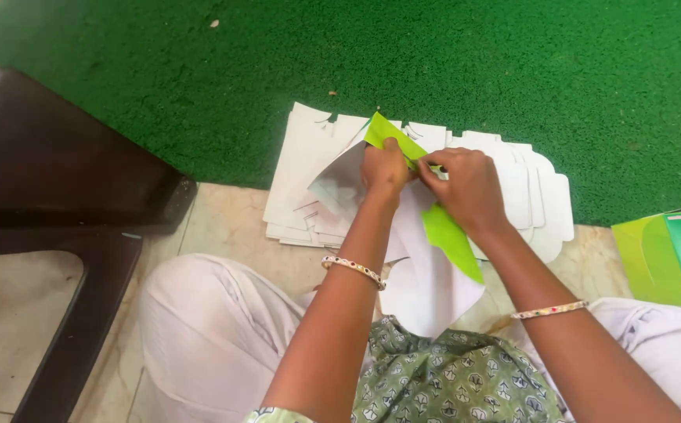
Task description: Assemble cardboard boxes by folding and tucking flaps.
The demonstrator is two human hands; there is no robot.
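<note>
A flat carton blank [426, 266], white inside and green outside, is pinched at its upper fold by the left hand [384, 167] and the right hand [467, 188], both clenched on the card above the lap. Just beyond it, a stack of white carton blanks [309, 164] is spread across the tiled floor [223, 227] and the green mat [434, 55], with a green box [669, 254] lying at the right.

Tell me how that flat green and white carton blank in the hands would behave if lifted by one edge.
The carton blank probably sags somewhat: it already bends where both hands pinch it. It looks thin, so likely light. Its creased flaps may swing or fold.
</note>
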